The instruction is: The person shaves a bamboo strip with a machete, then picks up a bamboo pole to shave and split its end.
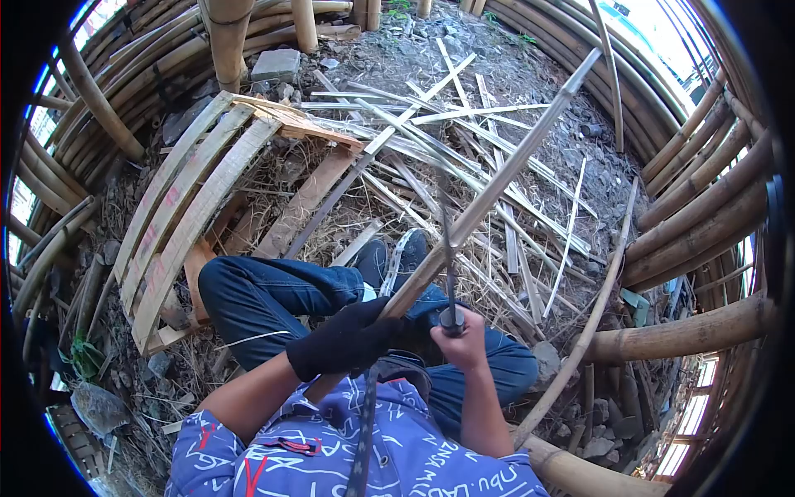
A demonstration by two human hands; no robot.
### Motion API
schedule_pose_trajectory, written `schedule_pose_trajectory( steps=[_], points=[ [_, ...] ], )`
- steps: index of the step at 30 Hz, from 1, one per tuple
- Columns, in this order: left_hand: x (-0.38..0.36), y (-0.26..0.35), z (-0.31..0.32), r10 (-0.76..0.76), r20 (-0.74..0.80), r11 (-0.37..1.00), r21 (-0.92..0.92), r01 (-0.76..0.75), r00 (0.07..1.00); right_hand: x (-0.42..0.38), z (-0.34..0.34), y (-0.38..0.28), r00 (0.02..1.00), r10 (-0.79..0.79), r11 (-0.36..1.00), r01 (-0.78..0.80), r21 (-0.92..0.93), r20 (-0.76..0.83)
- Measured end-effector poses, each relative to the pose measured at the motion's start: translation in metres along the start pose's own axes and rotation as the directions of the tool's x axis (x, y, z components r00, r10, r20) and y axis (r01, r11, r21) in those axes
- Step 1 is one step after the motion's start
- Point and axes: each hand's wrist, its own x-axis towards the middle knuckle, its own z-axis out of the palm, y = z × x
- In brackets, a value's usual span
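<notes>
My left hand [344, 335], in a black glove, is wrapped round the lower part of a bamboo pole [489, 190]. The pole slants up to the right from beside my waist. My bare right hand [464, 338] grips the handle of a long-bladed knife [450, 248]. Its narrow blade points up and away from me, overlapping the pole in this view. Both fists are over my lap, between my bent legs in blue jeans [273, 294]. The pole's lower end shows below the glove, near my patterned shirt.
Split bamboo strips [497, 182] lie criss-crossed on the littered ground ahead. A slatted wooden crate [199, 190] stands by my left knee. Stacked bamboo poles [704, 232] border both sides, and a thick upright post [228, 41] rises at the back left.
</notes>
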Motion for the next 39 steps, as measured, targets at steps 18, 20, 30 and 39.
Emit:
schedule_pose_trajectory(
  steps=[18,20,30,39],
  points=[
    [0.019,0.003,0.014,0.29,0.0,0.951,0.113,-0.288,0.957,-0.006,-0.002,0.003,0.999,0.033,0.92,-0.038,0.391,0.02],
    [0.027,-0.011,0.011,0.414,-0.037,0.894,0.205,-0.399,0.91,-0.011,-0.002,0.002,0.999,0.052,0.919,-0.047,0.392,-0.003],
    [0.004,-0.04,-0.016,0.439,-0.272,0.595,0.802,-0.05,0.857,-0.025,-0.012,-0.003,0.979,0.154,0.84,-0.056,0.54,-0.136],
    [-0.044,-0.133,-0.03,0.304,-0.362,0.555,0.819,0.146,0.881,-0.03,-0.016,0.018,0.892,0.381,0.794,-0.18,0.581,-0.245]
  ],
)
